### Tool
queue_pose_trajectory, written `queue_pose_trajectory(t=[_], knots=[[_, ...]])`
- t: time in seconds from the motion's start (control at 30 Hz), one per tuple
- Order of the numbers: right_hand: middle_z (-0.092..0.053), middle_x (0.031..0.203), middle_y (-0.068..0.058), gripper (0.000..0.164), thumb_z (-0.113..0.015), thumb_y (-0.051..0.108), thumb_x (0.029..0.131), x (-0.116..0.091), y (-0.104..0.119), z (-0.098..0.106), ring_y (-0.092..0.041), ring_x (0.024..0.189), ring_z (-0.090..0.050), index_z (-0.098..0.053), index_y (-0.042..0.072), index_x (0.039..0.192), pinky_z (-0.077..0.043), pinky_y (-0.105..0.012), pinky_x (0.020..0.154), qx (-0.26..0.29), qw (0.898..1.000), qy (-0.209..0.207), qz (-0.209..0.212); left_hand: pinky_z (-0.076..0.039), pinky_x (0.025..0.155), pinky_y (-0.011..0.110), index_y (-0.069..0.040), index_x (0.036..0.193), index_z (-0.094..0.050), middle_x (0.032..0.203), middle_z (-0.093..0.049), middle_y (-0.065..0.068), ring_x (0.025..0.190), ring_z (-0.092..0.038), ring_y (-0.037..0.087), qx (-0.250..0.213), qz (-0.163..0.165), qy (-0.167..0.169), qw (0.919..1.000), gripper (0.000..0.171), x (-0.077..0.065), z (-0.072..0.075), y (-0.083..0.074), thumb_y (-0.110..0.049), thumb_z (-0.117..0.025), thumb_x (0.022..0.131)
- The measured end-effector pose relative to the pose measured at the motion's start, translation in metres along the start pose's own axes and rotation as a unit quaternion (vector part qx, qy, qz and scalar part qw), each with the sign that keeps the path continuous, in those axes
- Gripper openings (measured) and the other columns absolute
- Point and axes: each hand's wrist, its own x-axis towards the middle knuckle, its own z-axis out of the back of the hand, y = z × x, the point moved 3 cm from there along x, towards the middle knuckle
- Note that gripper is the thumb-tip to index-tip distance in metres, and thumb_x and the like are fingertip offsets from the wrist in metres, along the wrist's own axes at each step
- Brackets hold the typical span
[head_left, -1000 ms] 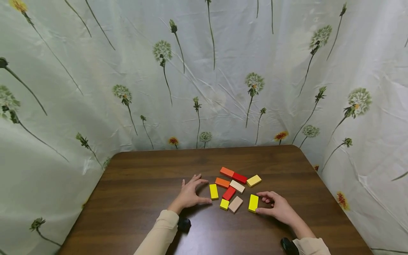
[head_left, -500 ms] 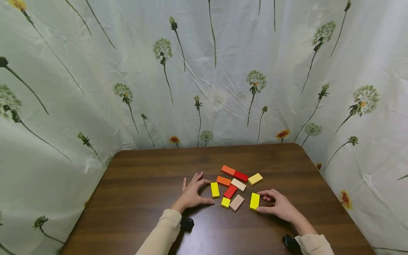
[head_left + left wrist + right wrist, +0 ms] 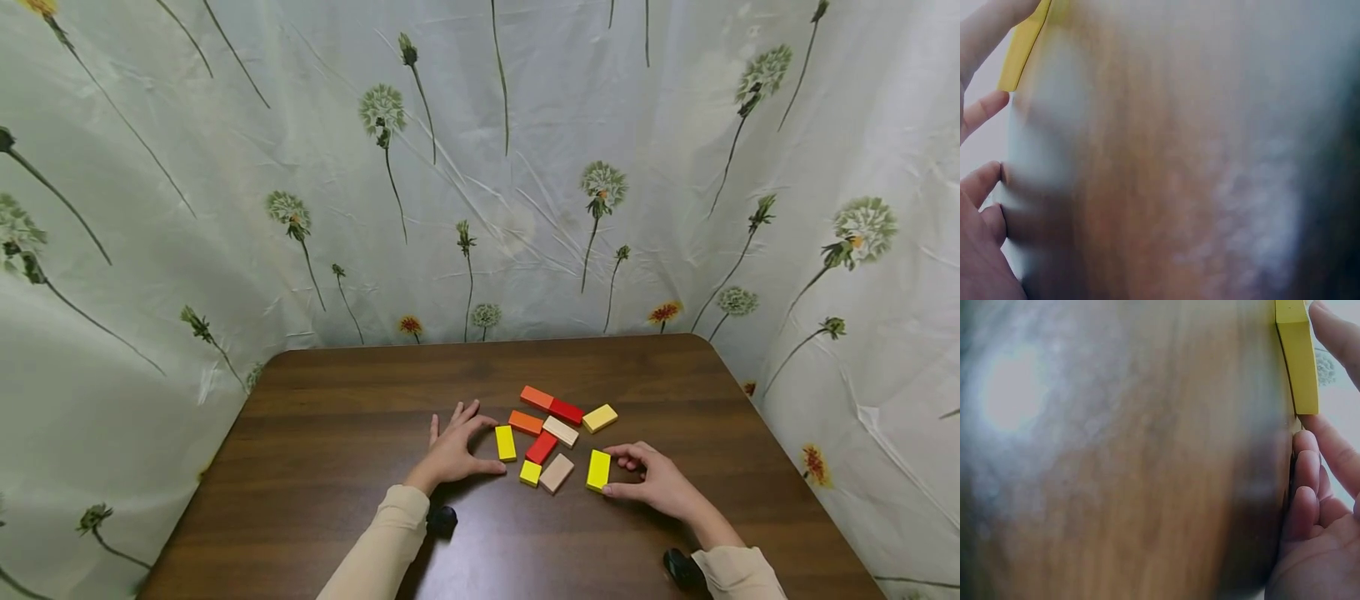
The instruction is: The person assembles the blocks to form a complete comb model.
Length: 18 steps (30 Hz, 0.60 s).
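My left hand [image 3: 453, 454] spans a bright yellow block [image 3: 506, 443] lying flat at the left of the group. Its index finger meets the far end and the thumb is at the near end; the other fingers are spread. In the left wrist view, a fingertip [image 3: 999, 100] touches the end of that yellow block [image 3: 1022, 50]. Right of the group, my right hand [image 3: 656, 481] pinches another yellow block [image 3: 598, 472] end to end between index finger and thumb. The right wrist view shows this block [image 3: 1300, 365] from the side, with the remaining fingers [image 3: 1307, 469] curled beneath.
Between the hands lie two orange blocks [image 3: 526, 422], two red blocks [image 3: 542, 447], a pale wooden block [image 3: 560, 432], a pinkish-tan block [image 3: 557, 474] and a small yellow block [image 3: 530, 473]. A light yellow block [image 3: 600, 418] lies behind. The brown table [image 3: 337, 400] meets a flowered curtain [image 3: 480, 167].
The left thumb has shifted slightly right along the near end of its yellow block. The head view has moved a little; the other blocks and the right hand keep their arrangement.
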Motion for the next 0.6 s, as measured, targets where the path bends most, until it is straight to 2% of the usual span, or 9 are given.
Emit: queue_pose_trajectory(t=[0.37,0.6], knots=[[-0.061,0.108,-0.002,0.057,-0.092,0.034,0.085,-0.0011,0.0014,0.0019,-0.011,0.098,-0.051,-0.073,0.013,0.134,-0.046,-0.023,0.081,0.002,1.0,0.004,0.005,0.008,0.125,0.08,-0.031,0.137,-0.068,0.177,-0.032,0.014,0.167,-0.017,0.044,-0.006,0.003,-0.027,0.9996,0.065,-0.0027,-0.0032,-0.0085,-0.051,-0.093,0.081],[-0.061,0.109,-0.001,0.057,-0.092,0.037,0.085,-0.0003,-0.0002,0.0016,-0.01,0.098,-0.052,-0.073,0.014,0.134,-0.046,-0.023,0.081,-0.007,1.0,0.004,-0.001,0.003,0.123,0.083,-0.029,0.133,-0.071,0.174,-0.037,0.016,0.165,-0.022,0.047,0.001,-0.002,-0.029,0.9996,0.06,-0.0014,-0.0003,-0.0082,-0.049,-0.094,0.081]])
